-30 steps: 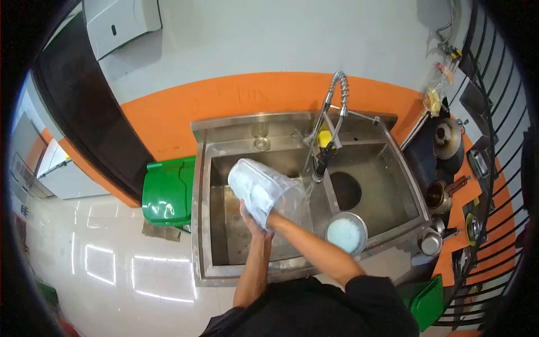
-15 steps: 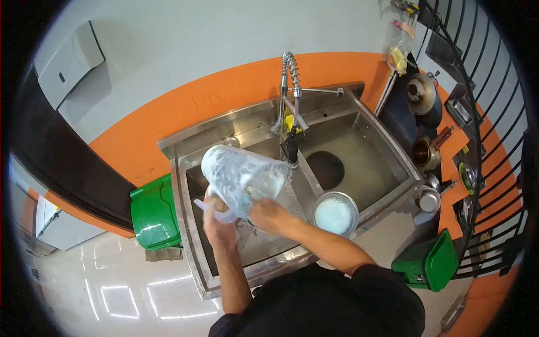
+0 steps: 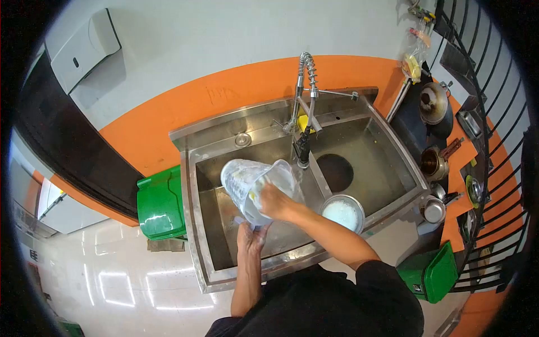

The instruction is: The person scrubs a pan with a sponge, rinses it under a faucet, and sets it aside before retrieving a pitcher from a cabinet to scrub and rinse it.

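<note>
A translucent plastic pitcher, coated in white suds, lies tilted over the left sink basin with its mouth toward the right. My left hand grips its handle from below. My right hand reaches into the mouth, fingers closed on what looks like a sponge; only a bit of yellow-green shows. To the right of this hand, a round metal bowl of foamy water sits at the sink's front edge, by the divider.
A spring-hose faucet rises behind the divider, its spray head hanging close to the pitcher. Murky water fills the right basin. Green bins flank the sink. Pots stand on the right-hand shelf.
The pitcher has turned so its mouth faces me more. My right hand has moved from its outer side into the mouth. My left hand has shifted lower. The view has shifted slightly.
</note>
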